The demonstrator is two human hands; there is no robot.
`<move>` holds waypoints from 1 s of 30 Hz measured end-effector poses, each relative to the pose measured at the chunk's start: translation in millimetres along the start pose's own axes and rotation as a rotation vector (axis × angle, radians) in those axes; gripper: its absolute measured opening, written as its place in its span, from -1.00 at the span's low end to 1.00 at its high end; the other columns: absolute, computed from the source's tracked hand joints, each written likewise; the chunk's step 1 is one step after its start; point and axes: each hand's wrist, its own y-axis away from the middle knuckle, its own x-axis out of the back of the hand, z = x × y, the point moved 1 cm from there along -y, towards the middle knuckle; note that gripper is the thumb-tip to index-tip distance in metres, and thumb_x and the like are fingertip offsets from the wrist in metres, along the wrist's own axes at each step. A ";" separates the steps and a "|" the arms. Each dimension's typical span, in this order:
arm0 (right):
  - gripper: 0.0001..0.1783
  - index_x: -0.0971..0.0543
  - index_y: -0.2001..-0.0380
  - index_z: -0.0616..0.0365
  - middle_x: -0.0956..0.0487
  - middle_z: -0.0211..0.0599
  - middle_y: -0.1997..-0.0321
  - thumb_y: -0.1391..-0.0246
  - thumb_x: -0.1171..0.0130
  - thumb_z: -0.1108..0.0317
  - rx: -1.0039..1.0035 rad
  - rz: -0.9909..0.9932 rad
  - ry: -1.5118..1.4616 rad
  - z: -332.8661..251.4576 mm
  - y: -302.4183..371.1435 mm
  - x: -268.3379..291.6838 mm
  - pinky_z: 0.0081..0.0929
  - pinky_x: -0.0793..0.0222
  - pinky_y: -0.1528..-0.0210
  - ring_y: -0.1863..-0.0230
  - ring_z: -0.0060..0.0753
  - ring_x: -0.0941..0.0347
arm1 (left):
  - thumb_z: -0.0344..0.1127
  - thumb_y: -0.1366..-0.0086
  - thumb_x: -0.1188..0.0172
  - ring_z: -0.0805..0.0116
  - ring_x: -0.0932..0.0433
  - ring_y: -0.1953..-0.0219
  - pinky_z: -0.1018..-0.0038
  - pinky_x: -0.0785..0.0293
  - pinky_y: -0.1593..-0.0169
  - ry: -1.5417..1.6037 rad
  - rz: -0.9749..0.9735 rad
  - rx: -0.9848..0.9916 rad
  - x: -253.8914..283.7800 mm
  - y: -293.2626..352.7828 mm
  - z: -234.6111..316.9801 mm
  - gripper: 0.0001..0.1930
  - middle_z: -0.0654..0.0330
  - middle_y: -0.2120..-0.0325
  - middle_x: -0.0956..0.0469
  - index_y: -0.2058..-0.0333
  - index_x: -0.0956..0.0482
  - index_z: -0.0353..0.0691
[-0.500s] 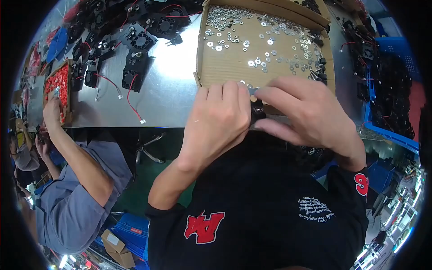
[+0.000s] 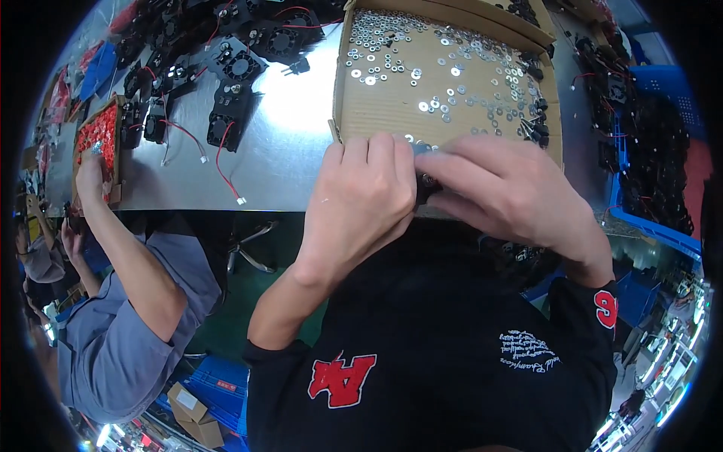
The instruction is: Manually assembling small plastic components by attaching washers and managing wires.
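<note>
At the table's near edge, my left hand (image 2: 365, 188) is closed around a small black part (image 2: 426, 182), its knuckles up. Most of that part is hidden between my hands, so its kind cannot be made out. My right hand (image 2: 516, 188) pinches at the part's right side, thumb below and fingers above, with the fingertips partly covered. Just beyond both hands lies a shallow cardboard tray (image 2: 376, 113). Loose metal washers (image 2: 433, 105) and nuts are scattered in it, with screws and black pieces along its right side.
Black fan assemblies (image 2: 230, 113) with red wires lie on the metal table (image 2: 282, 166) to the left. A co-worker's hand (image 2: 90, 177) is at a box of red pieces (image 2: 98, 132). To the right, a blue crate (image 2: 663, 226) holds many black parts.
My right fingers and thumb have closed in on the black part, covering more of it. My left hand keeps its grip almost in place. The co-worker's hand has shifted slightly at the red pieces.
</note>
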 end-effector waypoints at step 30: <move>-0.77 -0.52 0.39 0.16 -0.47 -0.27 0.46 0.04 -0.39 0.38 -0.036 -0.035 0.025 0.3 -2.8 -3.8 -0.33 -0.42 0.47 0.46 -0.21 -0.51 | -0.23 0.20 -0.41 0.18 -0.48 0.37 0.34 -0.39 0.31 0.119 -0.087 0.055 0.7 4.0 3.6 -0.55 0.12 0.44 -0.41 0.33 -0.44 -0.30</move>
